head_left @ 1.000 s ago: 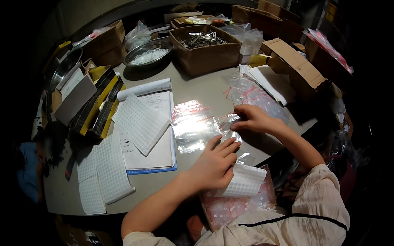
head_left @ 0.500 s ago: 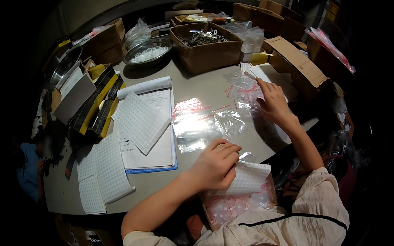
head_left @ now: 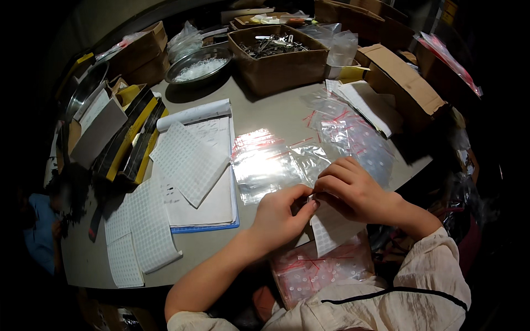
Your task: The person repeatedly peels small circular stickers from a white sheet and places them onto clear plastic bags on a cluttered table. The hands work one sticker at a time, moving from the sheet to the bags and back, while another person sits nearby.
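Note:
Close to the table's front edge, my left hand [head_left: 282, 216] and my right hand [head_left: 353, 190] meet, with fingertips pinched together. Between them is a white sheet of small printed labels [head_left: 329, 226], gripped at its upper left corner and hanging down below my right hand. Whether a small clear bag is also in the fingers is hidden. Just beneath the sheet, an open box on my lap holds small zip bags with white round pieces [head_left: 314, 273]. Flat empty clear zip bags [head_left: 262, 171] with red closure strips lie beyond my left hand.
More filled zip bags [head_left: 372, 149] spread to the right beside papers [head_left: 367, 105]. A clipboard [head_left: 204, 218] and label sheets [head_left: 146, 226] lie left. At the back stand a metal bowl of clear pieces [head_left: 185, 83], a box of metal parts [head_left: 276, 71] and cardboard boxes [head_left: 406, 80].
My right hand has come back from the bags at the far right to meet my left hand. The label sheet has swung to a steeper hang.

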